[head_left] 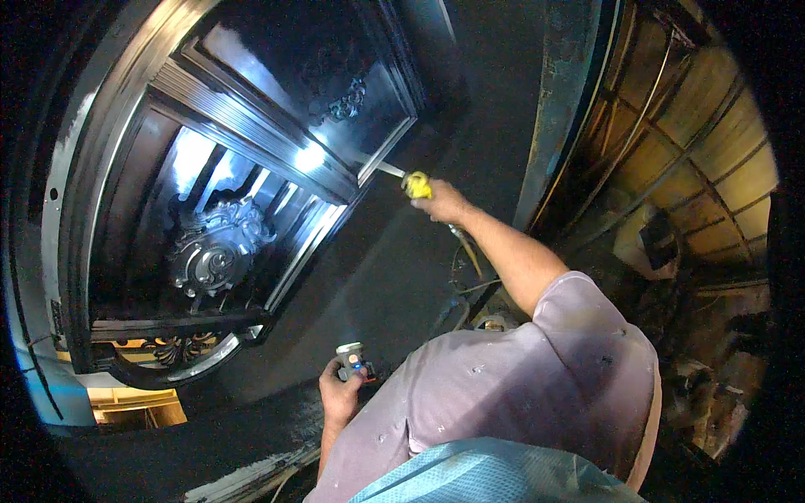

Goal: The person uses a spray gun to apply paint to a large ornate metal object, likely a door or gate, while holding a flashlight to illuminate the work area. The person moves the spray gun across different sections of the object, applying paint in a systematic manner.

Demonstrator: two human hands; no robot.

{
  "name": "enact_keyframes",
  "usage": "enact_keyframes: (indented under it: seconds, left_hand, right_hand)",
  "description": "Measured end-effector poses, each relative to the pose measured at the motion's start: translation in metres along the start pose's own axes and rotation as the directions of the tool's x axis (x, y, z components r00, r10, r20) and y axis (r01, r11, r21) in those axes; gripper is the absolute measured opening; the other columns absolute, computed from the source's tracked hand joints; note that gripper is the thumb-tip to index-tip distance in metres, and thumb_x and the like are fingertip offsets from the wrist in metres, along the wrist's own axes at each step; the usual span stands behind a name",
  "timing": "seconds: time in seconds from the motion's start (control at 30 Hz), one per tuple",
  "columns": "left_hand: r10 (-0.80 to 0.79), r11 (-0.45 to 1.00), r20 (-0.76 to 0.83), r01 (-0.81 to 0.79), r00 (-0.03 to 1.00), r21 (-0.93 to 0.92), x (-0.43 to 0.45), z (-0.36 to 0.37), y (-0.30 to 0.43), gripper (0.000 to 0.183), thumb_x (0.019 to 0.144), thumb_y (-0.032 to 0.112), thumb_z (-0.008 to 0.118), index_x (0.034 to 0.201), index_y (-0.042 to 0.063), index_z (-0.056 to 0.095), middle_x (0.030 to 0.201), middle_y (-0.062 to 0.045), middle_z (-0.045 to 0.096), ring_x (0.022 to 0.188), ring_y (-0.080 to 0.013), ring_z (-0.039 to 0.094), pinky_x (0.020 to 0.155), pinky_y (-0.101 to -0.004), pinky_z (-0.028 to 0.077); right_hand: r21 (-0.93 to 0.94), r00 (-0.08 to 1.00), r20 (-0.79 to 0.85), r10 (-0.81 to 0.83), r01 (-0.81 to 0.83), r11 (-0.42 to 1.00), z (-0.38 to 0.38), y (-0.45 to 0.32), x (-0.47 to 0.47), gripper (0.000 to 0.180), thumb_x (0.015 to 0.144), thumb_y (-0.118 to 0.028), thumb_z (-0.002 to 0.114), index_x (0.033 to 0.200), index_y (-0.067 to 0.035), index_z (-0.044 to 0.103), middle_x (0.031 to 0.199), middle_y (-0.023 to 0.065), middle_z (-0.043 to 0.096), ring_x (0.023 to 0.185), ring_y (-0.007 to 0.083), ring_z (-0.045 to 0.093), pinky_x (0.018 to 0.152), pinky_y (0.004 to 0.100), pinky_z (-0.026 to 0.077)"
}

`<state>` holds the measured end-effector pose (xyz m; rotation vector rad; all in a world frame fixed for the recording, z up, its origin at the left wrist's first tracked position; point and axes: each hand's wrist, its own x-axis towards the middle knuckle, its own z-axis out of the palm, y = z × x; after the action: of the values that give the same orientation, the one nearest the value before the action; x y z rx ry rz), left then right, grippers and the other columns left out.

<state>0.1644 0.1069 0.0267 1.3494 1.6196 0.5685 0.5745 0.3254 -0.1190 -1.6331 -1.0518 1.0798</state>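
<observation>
A dark, glossy panelled door (pixel 251 182) with raised carved ornament (pixel 220 258) fills the upper left, and a bright glare shines on its fluted middle rail. My right hand (pixel 445 202) is closed around a yellow hand tool (pixel 417 185) beside the door's edge; a pale, narrow part points from it towards the panel. Whether this is a spray gun I cannot tell for certain. Low in the middle, my left hand (pixel 339 391) grips a small grey handheld lamp (pixel 352 358) with a pale rim and a blue indicator light, held away from the door.
A thin hose or cord (pixel 468 251) hangs below my right hand. A dark upright post (pixel 560 107) stands right of the door, with yellowish sheeting on a bar frame (pixel 698 151) beyond. Dim clutter lies at the lower right. A rough pale edge (pixel 251 475) runs along the bottom.
</observation>
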Motion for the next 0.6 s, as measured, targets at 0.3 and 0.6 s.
enact_keyframes:
  seconds: [0.3, 0.6]
  left_hand:
    - [0.054, 0.998, -0.027, -0.054, 0.998, -0.03, 0.002, 0.003, -0.007, 0.039, 0.081, 0.014, 0.081, 0.112, -0.007, 0.069, 0.098, -0.01, 0.073, 0.088, -0.0168, 0.066, 0.082, -0.0334, 0.054]
    - [0.077, 0.996, -0.009, -0.077, 0.997, -0.036, 0.0, -0.004, -0.024, 0.036, 0.081, 0.012, 0.08, 0.111, -0.006, 0.069, 0.097, -0.011, 0.073, 0.088, -0.0171, 0.065, 0.081, -0.0335, 0.054]
  right_hand:
    - [0.527, 0.961, -0.237, 0.141, 0.006, 0.85, -0.012, -0.011, 0.017, 0.021, 0.095, -0.019, 0.074, 0.11, -0.007, 0.066, 0.081, 0.0007, 0.065, 0.068, 0.0151, 0.061, 0.062, 0.0339, 0.052]
    - [0.278, 0.994, -0.106, -0.023, 0.052, 0.959, -0.015, -0.047, 0.004, 0.026, 0.094, -0.021, 0.077, 0.113, -0.006, 0.067, 0.088, 0.0044, 0.069, 0.072, 0.0182, 0.065, 0.061, 0.0354, 0.055]
